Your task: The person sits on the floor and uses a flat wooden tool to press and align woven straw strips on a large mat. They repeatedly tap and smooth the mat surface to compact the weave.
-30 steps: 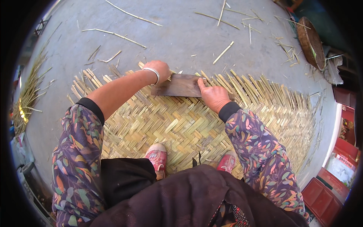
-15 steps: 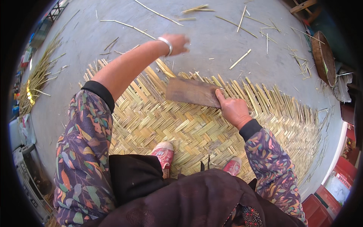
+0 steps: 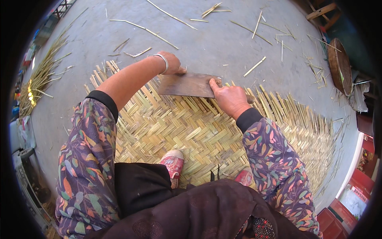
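Note:
A broad dark cleaver lies nearly flat over the far edge of a woven straw mat. My right hand grips it where blade meets handle, thumb on the blade; the wooden handle's end shows past my palm. Just beyond the blade's far left corner is my left hand, a silver bangle at its wrist. Its fingers are curled closed at the strip ends, and whatever they hold is hidden. Loose, unwoven straw ends stick out along the mat's far edge.
My feet in red patterned shoes stand on the mat. Cut straw pieces lie scattered over the grey floor. A straw bundle is at the left, and a round brown basket stands at the right.
My left hand has come nearer and left, from above the floor to the mat's far edge, its fingers now curled. My right hand has moved the cleaver left and slightly farther away.

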`<act>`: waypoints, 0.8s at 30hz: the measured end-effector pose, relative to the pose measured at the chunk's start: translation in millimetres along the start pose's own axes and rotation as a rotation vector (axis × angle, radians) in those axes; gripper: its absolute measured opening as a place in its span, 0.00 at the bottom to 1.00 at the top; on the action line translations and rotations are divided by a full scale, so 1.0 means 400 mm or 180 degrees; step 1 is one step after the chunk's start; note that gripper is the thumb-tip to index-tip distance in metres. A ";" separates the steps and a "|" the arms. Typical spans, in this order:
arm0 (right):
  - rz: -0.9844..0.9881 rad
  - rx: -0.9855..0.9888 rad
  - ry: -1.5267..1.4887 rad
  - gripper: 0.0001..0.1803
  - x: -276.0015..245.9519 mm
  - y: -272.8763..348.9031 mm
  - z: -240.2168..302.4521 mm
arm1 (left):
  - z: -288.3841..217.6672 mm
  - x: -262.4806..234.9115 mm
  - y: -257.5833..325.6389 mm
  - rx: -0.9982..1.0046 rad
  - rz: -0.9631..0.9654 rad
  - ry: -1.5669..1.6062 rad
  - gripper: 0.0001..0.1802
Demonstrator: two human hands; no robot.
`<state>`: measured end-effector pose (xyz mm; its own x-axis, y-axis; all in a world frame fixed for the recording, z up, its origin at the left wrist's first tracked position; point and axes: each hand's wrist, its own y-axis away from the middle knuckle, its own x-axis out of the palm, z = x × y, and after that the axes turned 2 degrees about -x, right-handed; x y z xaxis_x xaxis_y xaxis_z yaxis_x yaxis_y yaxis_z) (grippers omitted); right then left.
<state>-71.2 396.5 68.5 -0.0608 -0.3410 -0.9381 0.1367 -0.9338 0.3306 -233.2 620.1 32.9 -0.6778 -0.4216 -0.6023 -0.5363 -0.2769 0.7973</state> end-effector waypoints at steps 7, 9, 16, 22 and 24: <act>0.0027 0.0295 -0.0222 0.27 0.064 -0.020 0.024 | 0.019 0.053 -0.017 0.0274 -0.0207 -0.0423 0.11; 0.0049 0.0360 -0.0264 0.26 0.081 -0.023 0.025 | 0.015 0.061 -0.020 0.0334 -0.0221 -0.0375 0.10; 0.0129 0.0359 -0.0323 0.25 0.110 -0.040 0.027 | -0.059 0.025 -0.001 -0.0059 -0.0116 -0.0518 0.11; 0.0154 0.0311 -0.0406 0.26 0.125 -0.033 0.031 | -0.054 0.038 -0.033 -0.0566 0.0058 -0.0018 0.12; 0.0006 0.0336 -0.0478 0.24 0.117 -0.039 0.043 | -0.095 -0.006 0.003 -0.0735 0.0039 0.0061 0.12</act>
<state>-93.0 393.1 21.3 -0.2087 -0.3478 -0.9140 0.0329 -0.9366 0.3489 -213.1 587.7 36.7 -0.6727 -0.4420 -0.5934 -0.3971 -0.4610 0.7936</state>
